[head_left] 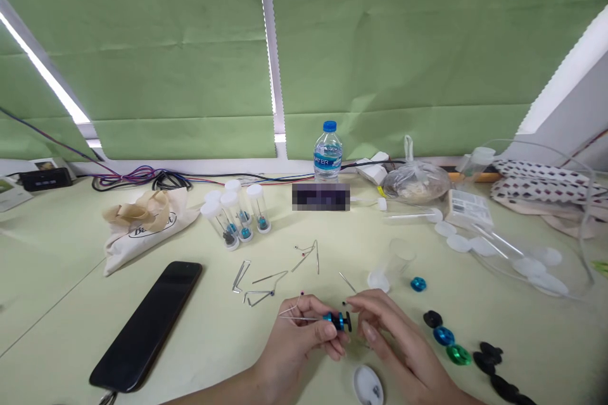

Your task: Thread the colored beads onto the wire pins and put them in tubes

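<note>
Blue and black, that little spool-shaped part [340,321] is up in the left hand [297,342], thumb and fingers closed snugly on it above the surface [228,335], with a thin metal rod [304,318] sticking out to the left. The right hand [403,342] is just beside the part's black end, fingers loosely curled and partway open, though honestly I can't tell if they've got hold of anything. Below, between the hands, there's a small white dish [363,383] with bits in it.
</note>
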### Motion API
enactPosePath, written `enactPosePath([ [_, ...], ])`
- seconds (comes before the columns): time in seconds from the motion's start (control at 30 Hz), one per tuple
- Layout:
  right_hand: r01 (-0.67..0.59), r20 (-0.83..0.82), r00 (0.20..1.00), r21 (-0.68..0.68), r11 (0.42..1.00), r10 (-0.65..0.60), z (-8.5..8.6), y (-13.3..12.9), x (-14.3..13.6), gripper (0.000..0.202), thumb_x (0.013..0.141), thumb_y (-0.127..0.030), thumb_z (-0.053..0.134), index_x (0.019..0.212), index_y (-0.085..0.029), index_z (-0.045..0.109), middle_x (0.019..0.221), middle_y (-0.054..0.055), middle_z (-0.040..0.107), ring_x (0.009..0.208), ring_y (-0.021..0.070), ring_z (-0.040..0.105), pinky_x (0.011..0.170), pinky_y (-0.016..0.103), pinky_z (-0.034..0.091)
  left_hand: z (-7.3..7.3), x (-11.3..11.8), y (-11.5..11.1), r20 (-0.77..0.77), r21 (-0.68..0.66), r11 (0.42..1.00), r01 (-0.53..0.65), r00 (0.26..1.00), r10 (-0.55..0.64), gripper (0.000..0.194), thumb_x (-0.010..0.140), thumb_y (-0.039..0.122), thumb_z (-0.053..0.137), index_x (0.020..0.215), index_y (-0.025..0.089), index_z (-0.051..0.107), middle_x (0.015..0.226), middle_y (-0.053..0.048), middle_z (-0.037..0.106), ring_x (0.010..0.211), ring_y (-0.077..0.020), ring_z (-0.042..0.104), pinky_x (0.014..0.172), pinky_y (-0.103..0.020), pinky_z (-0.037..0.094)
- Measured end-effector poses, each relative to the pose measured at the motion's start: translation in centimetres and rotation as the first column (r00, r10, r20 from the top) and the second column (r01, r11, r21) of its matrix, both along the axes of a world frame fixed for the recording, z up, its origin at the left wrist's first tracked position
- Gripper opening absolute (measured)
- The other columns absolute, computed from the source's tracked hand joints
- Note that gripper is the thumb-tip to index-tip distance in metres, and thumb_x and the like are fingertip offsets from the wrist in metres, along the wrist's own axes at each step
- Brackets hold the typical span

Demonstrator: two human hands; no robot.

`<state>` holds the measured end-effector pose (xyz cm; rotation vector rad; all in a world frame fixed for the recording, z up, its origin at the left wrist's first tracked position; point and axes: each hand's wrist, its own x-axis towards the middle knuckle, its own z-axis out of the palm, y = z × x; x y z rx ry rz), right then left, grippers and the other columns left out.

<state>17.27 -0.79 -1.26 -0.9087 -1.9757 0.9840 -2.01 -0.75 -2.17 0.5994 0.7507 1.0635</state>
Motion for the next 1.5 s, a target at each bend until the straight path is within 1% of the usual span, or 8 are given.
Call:
enactPosePath([
  [0.3,-0.013,0.038,0.999,0.005,1.000,0.013,-0.70,0.08,0.34,0.030,0.099,-0.017,0.032,0.122,-0.030,0.046,0.107,0.008,0.051,0.095,0.0211,0.057,0.080,0.033,0.048,-0.39,0.12,0.18,0.015,0.017,1.000,0.005,1.000,-0.005,0.025,0.062,0.022,0.084,0.072,0.010,0.065,0.063,-0.011,0.073,0.049,-0.0127,0.063,0.049,-0.021,0.047],
  [0.37,-0.034,0.043,0.999,0.013,0.999,0.033,-0.67,0.06,0.37,0.031,0.099,-0.015,0.032,0.122,-0.031,0.047,0.106,0.007,0.051,0.093,0.0205,0.057,0.078,0.033,0.048,-0.46,0.11,0.15,0.019,0.021,1.000,0.004,1.000,-0.005,0.024,0.062,0.021,0.083,0.073,0.010,0.065,0.064,-0.011,0.073,0.049,-0.0128,0.063,0.049,-0.021,0.047],
  [0.7,0.012,0.015,1.000,0.002,1.000,-0.012,-0.02,-0.03,0.04,0.030,0.099,-0.017,0.032,0.123,-0.029,0.047,0.105,0.008,0.052,0.086,0.0193,0.059,0.073,0.032,0.050,0.12,0.07,0.05,0.010,-0.003,1.000,-0.004,1.000,0.004,0.024,0.061,0.019,0.083,0.073,0.010,0.064,0.064,-0.011,0.073,0.050,-0.0127,0.063,0.051,-0.021,0.047],
  [0.87,-0.021,0.021,1.000,0.013,1.000,0.021,0.15,0.00,0.03,0.032,0.098,-0.014,0.033,0.121,-0.030,0.050,0.100,0.006,0.053,0.087,0.0196,0.059,0.075,0.033,0.049,-0.03,0.03,-0.02,0.004,0.005,1.000,-0.004,1.000,0.004,0.024,0.062,0.019,0.083,0.072,0.010,0.064,0.063,-0.011,0.073,0.049,-0.0125,0.063,0.050,-0.021,0.047],
  [1.1,-0.034,-0.002,0.999,0.034,0.999,0.034,0.08,0.11,-0.06,0.036,0.098,-0.012,0.033,0.123,-0.032,0.048,0.102,0.005,0.051,0.087,0.0186,0.058,0.075,0.032,0.048,0.01,0.03,-0.09,0.007,0.011,1.000,0.004,1.000,-0.004,0.024,0.062,0.019,0.083,0.073,0.009,0.064,0.064,-0.011,0.073,0.050,-0.0124,0.063,0.051,-0.021,0.047],
  [1.3,-0.024,-0.010,1.000,0.005,1.000,0.024,0.01,0.02,0.00,0.037,0.098,-0.013,0.032,0.125,-0.034,0.045,0.104,0.005,0.050,0.086,0.0182,0.057,0.074,0.033,0.048,0.18,0.06,-0.03,0.017,-0.006,1.000,-0.010,1.000,0.010,0.024,0.062,0.018,0.083,0.074,0.010,0.064,0.064,-0.011,0.073,0.050,-0.0130,0.064,0.051,-0.021,0.048],
  [1.37,-0.043,0.005,0.999,0.002,0.999,0.043,-0.17,0.02,0.06,0.036,0.098,-0.013,0.032,0.124,-0.033,0.046,0.103,0.005,0.050,0.087,0.0182,0.057,0.075,0.033,0.047,0.14,0.06,0.00,0.012,-0.004,1.000,-0.005,1.000,0.005,0.024,0.061,0.018,0.084,0.073,0.010,0.064,0.064,-0.011,0.073,0.050,-0.0128,0.063,0.051,-0.021,0.047],
  [1.5,-0.007,-0.028,1.000,-0.024,1.000,0.006,-0.44,-0.01,0.11,0.032,0.099,-0.016,0.031,0.123,-0.031,0.046,0.105,0.006,0.050,0.084,0.0178,0.057,0.073,0.032,0.047,0.11,0.08,0.01,0.016,-0.007,1.000,-0.016,1.000,0.016,0.026,0.060,0.019,0.084,0.073,0.010,0.064,0.064,-0.012,0.073,0.051,-0.0135,0.064,0.051,-0.022,0.047],
])
